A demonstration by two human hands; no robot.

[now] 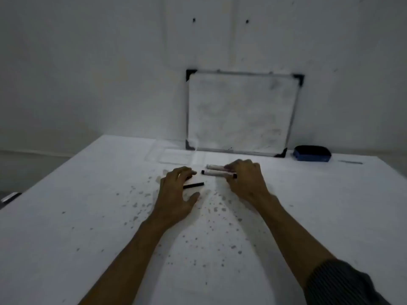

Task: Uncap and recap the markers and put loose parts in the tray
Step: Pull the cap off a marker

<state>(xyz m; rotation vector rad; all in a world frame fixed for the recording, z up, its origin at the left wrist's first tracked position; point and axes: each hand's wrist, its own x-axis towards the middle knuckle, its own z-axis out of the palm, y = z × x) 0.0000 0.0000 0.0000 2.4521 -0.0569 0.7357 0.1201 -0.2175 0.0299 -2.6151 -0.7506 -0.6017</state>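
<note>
Two white markers lie side by side on the white table. The nearer marker [214, 173] has a black tip at its left end, and the farther marker [215, 166] lies just behind it. My right hand [244, 179] rests over their right ends, fingers touching them. A black cap [193, 185] lies on the table under the spread fingers of my left hand [176, 194], which hovers over it without closing. A clear plastic tray [171, 156] sits behind the markers and is hard to make out against the table.
A small whiteboard [241, 113] leans on the wall at the back of the table. A blue eraser [311, 153] lies to its right, with a thin pen-like object [350, 162] beyond. Grey specks dot the table [88, 194]. The table's left edge drops off.
</note>
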